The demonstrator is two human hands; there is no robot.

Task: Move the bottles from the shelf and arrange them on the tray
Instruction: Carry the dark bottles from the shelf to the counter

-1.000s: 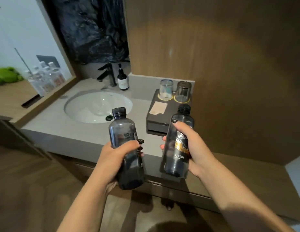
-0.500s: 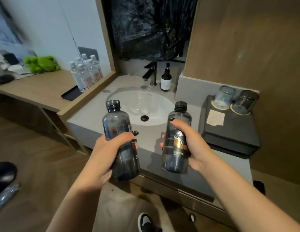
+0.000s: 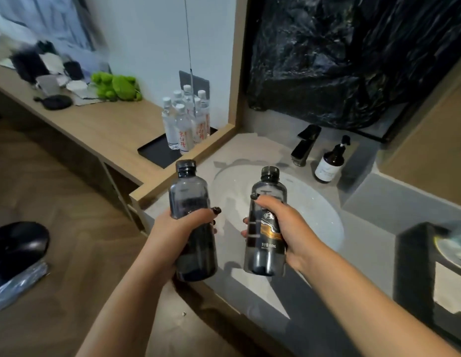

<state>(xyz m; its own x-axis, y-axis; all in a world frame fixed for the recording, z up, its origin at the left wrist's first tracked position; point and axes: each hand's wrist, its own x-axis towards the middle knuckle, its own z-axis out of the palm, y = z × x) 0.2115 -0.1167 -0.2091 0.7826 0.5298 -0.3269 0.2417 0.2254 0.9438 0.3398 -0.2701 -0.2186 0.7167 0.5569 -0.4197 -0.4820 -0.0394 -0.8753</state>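
Left hand (image 3: pixel 178 229): fingers wrapped around the middle of a dark bottle (image 3: pixel 190 220), held upright above the front edge of the vanity counter (image 3: pixel 373 243), near its left corner.
Right hand (image 3: pixel 283 229): fingers and thumb clamped around a second dark bottle with a gold-and-black label (image 3: pixel 266 222), upright over the front part of the white basin (image 3: pixel 317 215).
Two bottles: side by side, apart, both capped in black.
Black tray (image 3: pixel 157 153): lies on the wooden desk (image 3: pixel 100 127) at its right end, against the wooden divider beside the vanity.
Clear water bottles (image 3: pixel 185 119): six white-capped ones stand upright in a cluster on the tray's far half; the near half is bare.
Far end of desk: a green plush toy (image 3: pixel 116 85) and blurred dark and white items.
Vanity back edge: a dark faucet (image 3: pixel 305 145) with a brown pump bottle (image 3: pixel 331 161) just to its right.
Vanity right edge: a black stand (image 3: pixel 414 264), partly cut off.
Floor, left: a black shoe (image 3: pixel 18 243).
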